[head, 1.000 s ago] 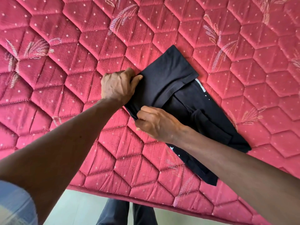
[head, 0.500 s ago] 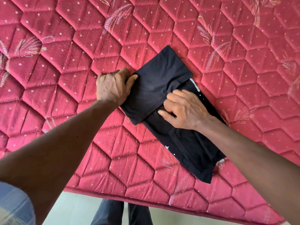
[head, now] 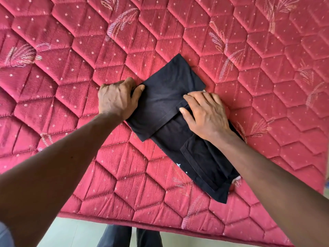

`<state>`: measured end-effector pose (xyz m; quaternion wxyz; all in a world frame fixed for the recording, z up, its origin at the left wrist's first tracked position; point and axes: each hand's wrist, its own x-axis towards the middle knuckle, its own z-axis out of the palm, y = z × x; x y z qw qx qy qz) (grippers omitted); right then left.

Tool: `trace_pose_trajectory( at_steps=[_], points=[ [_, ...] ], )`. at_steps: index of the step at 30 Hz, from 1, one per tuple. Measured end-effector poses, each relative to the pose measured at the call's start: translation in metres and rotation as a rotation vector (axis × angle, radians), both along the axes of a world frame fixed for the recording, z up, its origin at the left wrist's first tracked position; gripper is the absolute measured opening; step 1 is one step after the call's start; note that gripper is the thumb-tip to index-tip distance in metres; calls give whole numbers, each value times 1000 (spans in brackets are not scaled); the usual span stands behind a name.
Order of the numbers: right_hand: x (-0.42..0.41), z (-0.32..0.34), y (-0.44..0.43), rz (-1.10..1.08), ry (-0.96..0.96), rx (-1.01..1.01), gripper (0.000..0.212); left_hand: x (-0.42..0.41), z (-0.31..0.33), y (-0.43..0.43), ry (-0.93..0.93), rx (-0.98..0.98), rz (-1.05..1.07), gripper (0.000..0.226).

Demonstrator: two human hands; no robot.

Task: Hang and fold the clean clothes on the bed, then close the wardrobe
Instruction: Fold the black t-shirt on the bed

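pressing black garment [head: 165,98] (right hand [head: 207,115] flat)

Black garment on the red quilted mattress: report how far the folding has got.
Done: the black cloth garment is a narrow strip, far end doubled over. In hand: left hand pinches that fold, right hand presses its hem flat. Left: the near end unfolded; wardrobe not in view.

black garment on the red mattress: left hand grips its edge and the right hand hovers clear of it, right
Not quite. In the head view the right hand rests flat on the black garment, not clear of it. The left hand does grip its edge, on the red mattress.
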<state>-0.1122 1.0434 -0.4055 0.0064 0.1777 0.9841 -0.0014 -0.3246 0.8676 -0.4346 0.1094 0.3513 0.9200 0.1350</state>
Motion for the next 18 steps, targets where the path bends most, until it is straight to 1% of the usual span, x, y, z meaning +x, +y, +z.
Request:
trace_pose_trajectory(
  at_steps=[2, 3, 4, 5, 6, 8, 9, 10, 11, 12, 14, 16, 17, 18],
  points=[
    [-4, 0, -1, -127, 54, 36, 37, 2, 7, 4, -57, -13, 21, 52],
    [-7, -1, -1, -213, 101, -8, 33, 3, 10, 7, -106, -27, 34, 55],
    [-11, 2, -4, -319, 148, -124, 28, 4, 13, 10, -175, -57, 41, 59],
    [-19, 5, -6, -444, 185, -319, 24, 3, 18, 14, -262, -97, 48, 62],
    [-27, 11, -9, -601, 208, -582, 21, 2, 23, 17, -363, -121, 62, 65],
    [-39, 28, -14, -969, 185, -1206, 19, 2, 42, 21, -572, -57, 84, 62],
    [-40, 37, -15, -1112, 151, -1463, 29, 7, 55, 22, -627, -2, 71, 57],
    [-37, 44, -13, -1187, 142, -1650, 45, 17, 69, 25, -639, 48, 35, 52],
    [-33, 48, -11, -1226, 181, -1783, 59, 31, 82, 27, -617, 72, -17, 49],
    [-27, 52, -9, -1240, 255, -1895, 68, 48, 92, 28, -568, 73, -86, 48],
    [-9, 54, -7, -1244, 439, -2101, 79, 90, 105, 29, -391, 15, -232, 52],
    [12, 53, -6, -1221, 593, -2250, 90, 134, 107, 28, -258, -36, -346, 56],
    [21, 53, -6, -1191, 654, -2309, 96, 152, 103, 26, -245, -50, -397, 60],
    [32, 53, -6, -1176, 709, -2339, 100, 169, 97, 25, -270, -59, -442, 64]
  ],
)
